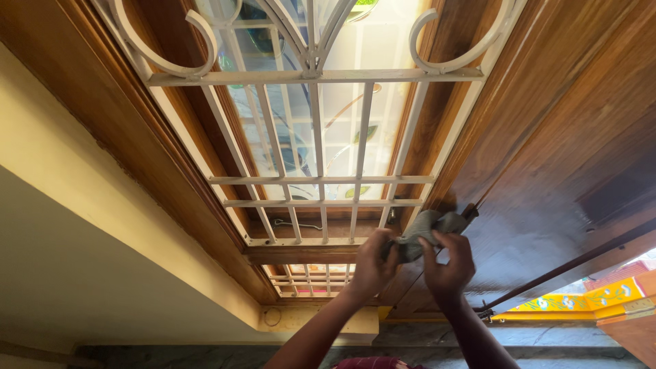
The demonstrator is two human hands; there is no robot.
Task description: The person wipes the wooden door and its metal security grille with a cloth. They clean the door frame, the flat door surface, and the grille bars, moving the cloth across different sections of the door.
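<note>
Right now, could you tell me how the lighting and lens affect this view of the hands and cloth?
Head view: daylight blows out the frosted glass behind the white grille; the grey cloth, left hand and right hand sit backlit and dim; glare sheens the wooden door; the wide lens splays straight frame lines.

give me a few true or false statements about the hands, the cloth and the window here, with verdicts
1. Both hands hold a grey cloth. True: the left hand and right hand each grip it.
2. The window grille is black. False: it is white.
3. The cloth lies against the wooden frame beside the grille. True.
4. The glass behind the grille is plain. False: the glass shows coloured patterns.
5. The right hand is empty. False: it grips the cloth.
</note>
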